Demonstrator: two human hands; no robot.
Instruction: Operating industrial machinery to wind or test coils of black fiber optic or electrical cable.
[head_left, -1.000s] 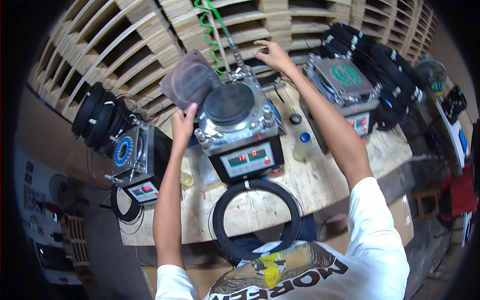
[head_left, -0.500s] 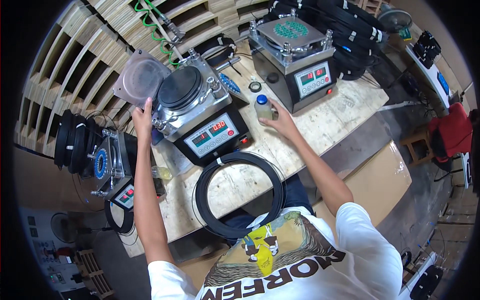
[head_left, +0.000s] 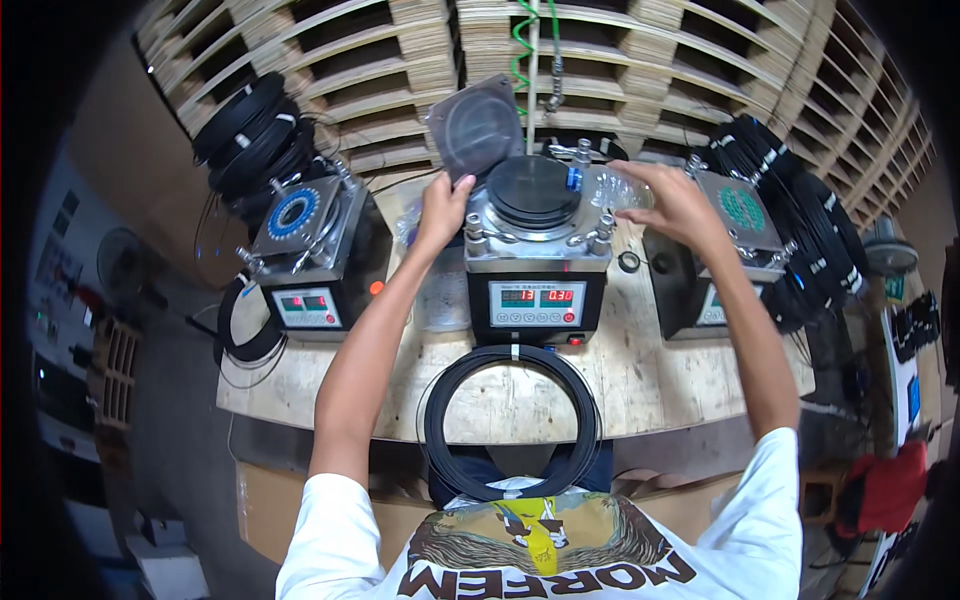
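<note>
Stacked wooden pallets (head_left: 640, 45), grey floor (head_left: 195, 450)

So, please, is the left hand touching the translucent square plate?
Touching: the head view shows the left hand gripping the translucent plate by its lower edge.

Seen from the room: a pale wooden tabletop (head_left: 640, 390) carries a left machine (head_left: 365, 265), a middle machine (head_left: 482, 300) and a right machine (head_left: 680, 295), all boxy, set apart in a row. Clear plastic (head_left: 443, 300) lies just left of the middle one; a small dark ring (head_left: 628, 262) lies between the middle and right ones. A large black coil (head_left: 437, 410) rests across the front edge, partly overhanging.
</note>
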